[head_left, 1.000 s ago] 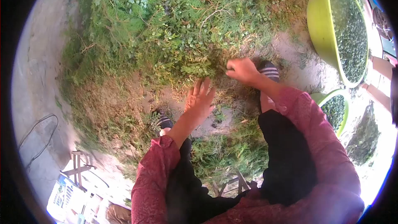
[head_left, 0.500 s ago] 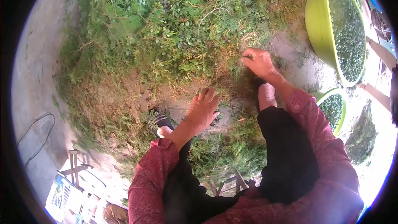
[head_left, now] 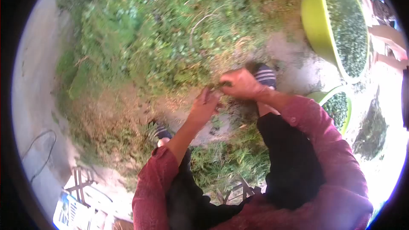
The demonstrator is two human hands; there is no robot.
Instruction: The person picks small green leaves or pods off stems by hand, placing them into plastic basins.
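Observation:
My two hands meet in front of a large heap of cut evergreen sprigs. My right hand is closed, its thumb and fingers pinching a small green sprig. Just below and to the left, my left hand has its fingers curled in against the right fingertips. Motion blurs both hands, and what lies between the left fingers cannot be made out. Under them is the dusty floor, strewn with brown and green bits.
A large yellow-green tub full of small green pieces stands at upper right, with a smaller green tub below it. More sprigs lie between my legs. Another person's arm reaches in at right. A cable lies on the left.
My right hand has moved left and down from the heap's edge to meet my left hand. The left hand's spread fingers have curled in. The view has shifted slightly.

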